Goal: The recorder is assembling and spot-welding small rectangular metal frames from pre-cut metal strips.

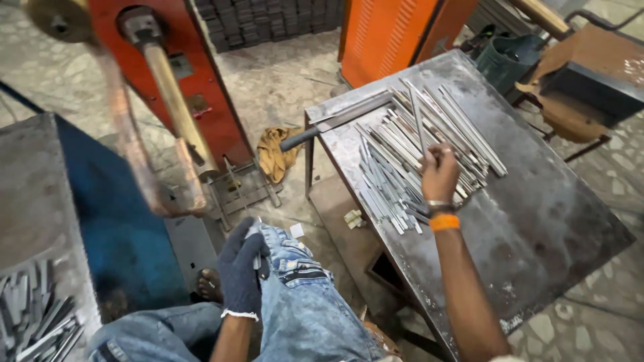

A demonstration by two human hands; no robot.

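Note:
My right hand (439, 173) reaches over a heap of flat grey metal strips (396, 161) on a steel table (537, 221). Its fingers pinch one long strip (417, 121) that sticks up and away from the pile. An orange band and a metal bangle circle that wrist. My left hand (241, 268), in a dark knitted glove, rests on my right knee in blue jeans. It closes on a short piece of metal (255, 258) that shows between the fingers.
A red press machine (168, 74) with copper arms stands ahead on the left. A blue-sided metal bench (40, 201) at left carries more metal strips (37, 322). A yellow rag (275, 154) lies on the floor. An orange cabinet (389, 33) stands behind the table.

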